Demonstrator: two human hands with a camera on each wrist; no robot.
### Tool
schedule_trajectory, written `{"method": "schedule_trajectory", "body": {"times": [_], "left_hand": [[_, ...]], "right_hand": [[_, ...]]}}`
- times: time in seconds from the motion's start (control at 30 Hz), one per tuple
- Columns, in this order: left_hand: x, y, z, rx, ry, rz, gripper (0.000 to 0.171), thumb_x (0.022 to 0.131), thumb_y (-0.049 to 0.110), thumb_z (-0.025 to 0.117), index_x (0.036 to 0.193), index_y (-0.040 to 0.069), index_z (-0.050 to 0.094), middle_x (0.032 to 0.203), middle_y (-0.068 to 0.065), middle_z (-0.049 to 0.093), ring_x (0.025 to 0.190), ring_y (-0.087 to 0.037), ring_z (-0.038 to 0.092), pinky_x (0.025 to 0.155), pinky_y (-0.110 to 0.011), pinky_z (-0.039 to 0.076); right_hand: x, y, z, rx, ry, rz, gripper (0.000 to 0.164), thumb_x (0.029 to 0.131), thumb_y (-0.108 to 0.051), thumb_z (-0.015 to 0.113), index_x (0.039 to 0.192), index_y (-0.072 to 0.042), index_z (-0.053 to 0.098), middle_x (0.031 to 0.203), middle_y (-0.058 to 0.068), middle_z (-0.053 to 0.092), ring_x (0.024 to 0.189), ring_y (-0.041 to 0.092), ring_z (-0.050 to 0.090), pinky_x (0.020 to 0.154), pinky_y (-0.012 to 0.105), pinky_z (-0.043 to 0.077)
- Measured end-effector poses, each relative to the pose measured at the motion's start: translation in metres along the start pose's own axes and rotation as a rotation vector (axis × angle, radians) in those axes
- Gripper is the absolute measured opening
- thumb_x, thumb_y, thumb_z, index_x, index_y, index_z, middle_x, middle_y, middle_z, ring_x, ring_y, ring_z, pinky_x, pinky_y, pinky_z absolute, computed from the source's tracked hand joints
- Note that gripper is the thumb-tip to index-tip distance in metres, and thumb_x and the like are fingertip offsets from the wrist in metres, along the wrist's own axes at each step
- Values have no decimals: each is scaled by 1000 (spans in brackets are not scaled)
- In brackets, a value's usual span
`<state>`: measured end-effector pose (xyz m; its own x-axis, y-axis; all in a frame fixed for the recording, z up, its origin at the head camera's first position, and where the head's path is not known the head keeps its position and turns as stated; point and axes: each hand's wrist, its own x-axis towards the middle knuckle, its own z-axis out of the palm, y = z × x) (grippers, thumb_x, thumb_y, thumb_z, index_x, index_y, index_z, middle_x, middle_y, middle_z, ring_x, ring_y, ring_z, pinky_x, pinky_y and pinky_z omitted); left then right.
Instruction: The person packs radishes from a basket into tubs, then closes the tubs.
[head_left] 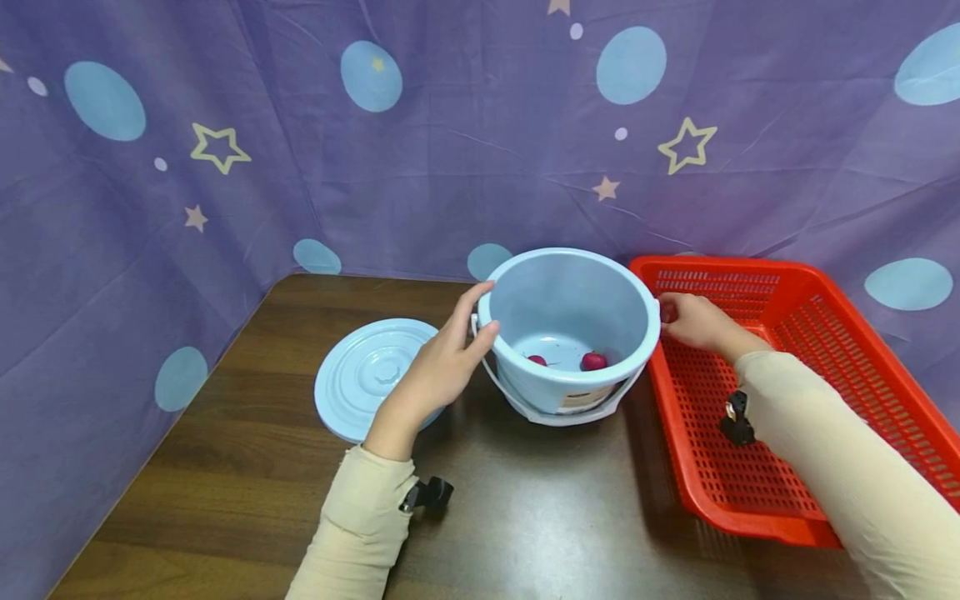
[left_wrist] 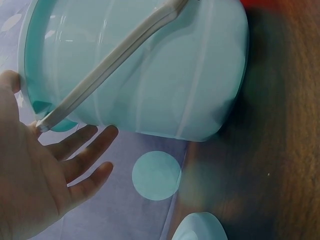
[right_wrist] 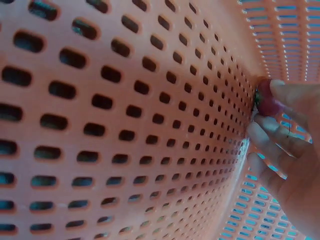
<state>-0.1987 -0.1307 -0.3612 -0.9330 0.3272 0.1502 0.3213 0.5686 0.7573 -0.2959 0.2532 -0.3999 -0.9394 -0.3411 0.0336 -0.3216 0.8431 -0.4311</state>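
A light blue bucket (head_left: 577, 392) stands upright on the table, its handle lowered against the near side. Inside lie two red radishes, one radish (head_left: 594, 361) plainly seen and a smaller-looking radish (head_left: 536, 360) left of it. My left hand (head_left: 442, 358) rests at the bucket's left rim, thumb and index finger at the edge. In the left wrist view the other fingers (left_wrist: 92, 155) are spread, nearly straight, beside the wall. My right hand (head_left: 697, 321) is over the basket's far left part, close to the bucket, pinching a radish (right_wrist: 269, 100) with a green end between thumb and fingers.
A red perforated basket (head_left: 705, 492) stands right of the bucket, its left rim close beside it. The round blue lid (head_left: 345, 375) lies flat on the wooden table (head_left: 225, 467) at the left. A purple patterned curtain (head_left: 480, 125) hangs behind the table.
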Motion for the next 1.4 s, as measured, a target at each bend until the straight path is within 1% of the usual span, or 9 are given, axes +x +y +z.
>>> {"method": "schedule_trajectory", "body": {"times": [0.17,0.3,0.47,0.57,0.67,0.83,1.0,1.23,1.4], "left_hand": [[0,1,-1,-12,-2,2,57,102,61,36,154,48,16,159,2,30,132,-31,45,98,-60,39],[0,1,-1,-19,-3,1,57,101,62,36,153,49,16,159,3,30,131,-31,46,98,-59,39],[1,2,-1,-24,-4,1,58,100,64,35,153,49,16,159,2,30,130,-32,47,97,-60,39],[1,2,-1,-27,-6,1,59,100,63,36,153,49,16,159,0,30,130,-32,47,97,-60,39],[1,2,-1,-27,-9,-3,58,101,62,36,154,48,16,159,-1,30,130,-32,47,97,-60,39],[3,2,-1,-19,-17,-2,59,100,62,36,154,47,16,158,-2,31,128,-31,48,96,-59,40],[3,2,-1,-9,-18,-6,59,100,63,35,154,47,16,158,-3,32,126,-31,50,94,-59,42],[3,0,-1,-12,-19,-10,59,100,63,35,154,47,16,158,-3,32,126,-31,50,94,-58,42],[1,-1,-1,-15,-18,-15,59,100,65,35,154,48,16,158,-2,32,125,-32,51,93,-59,42]], "right_hand": [[2,-2,0,-12,0,17,34,87,-11,68,113,10,60,82,14,62,76,32,56,77,51,47],[2,-3,-3,-15,-18,29,35,87,-12,68,114,9,59,82,15,62,76,32,56,80,54,48],[1,-5,-9,-17,-33,34,41,86,-14,69,117,11,60,92,22,66,83,37,60,87,58,47],[0,-5,-13,-5,-42,43,43,88,-14,68,120,12,60,101,27,66,91,40,62,89,59,46],[-2,-6,-20,11,-65,53,42,90,-13,66,122,13,59,104,29,65,95,41,61,90,59,46],[-7,-11,-33,35,-82,46,35,92,-12,65,119,11,61,106,28,66,96,41,61,90,59,45],[-12,-17,-45,46,-87,34,34,95,-15,64,120,8,61,110,27,66,100,41,62,91,59,45],[-23,-25,-57,18,-71,2,34,95,-20,67,118,5,64,110,24,67,100,39,62,89,58,46],[-33,-31,-63,-10,-72,-4,33,93,-22,70,115,2,65,106,19,69,97,35,63,87,56,48]]}}
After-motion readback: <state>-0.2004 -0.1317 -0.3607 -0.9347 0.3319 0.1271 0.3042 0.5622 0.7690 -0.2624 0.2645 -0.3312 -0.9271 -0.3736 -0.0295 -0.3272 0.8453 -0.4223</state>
